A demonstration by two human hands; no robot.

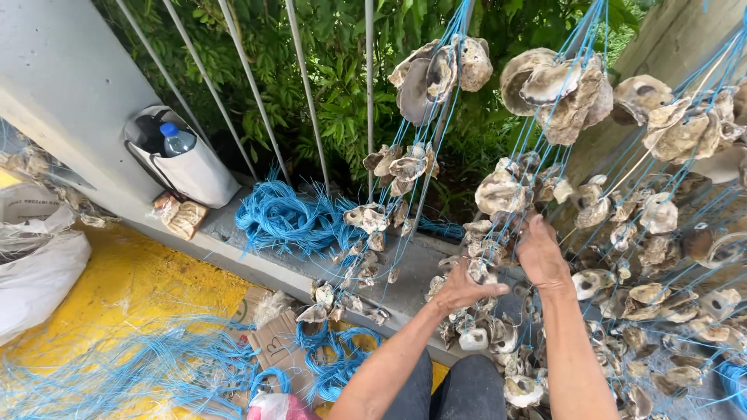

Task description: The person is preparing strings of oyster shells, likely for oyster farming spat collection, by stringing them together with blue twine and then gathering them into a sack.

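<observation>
Many grey-white oyster shells point(498, 190) hang on thin blue strings point(424, 148) from above, filling the right half of the head view. My left hand point(464, 288) reaches into the hanging strands at the centre, its fingers closed around a shell and string. My right hand point(539, 253) is just to the right and slightly higher, fingers curled into a cluster of shells on the strings. Both forearms rise from the bottom edge. More shells point(521, 389) pile below my hands.
A tangled bundle of blue string point(284, 218) lies on the concrete ledge point(233, 257), and loose string point(156, 365) spreads over the yellow floor point(140, 284). A white bag with a water bottle point(183, 159) leans at the railing bars point(307, 85). A white sack point(35, 272) sits at left.
</observation>
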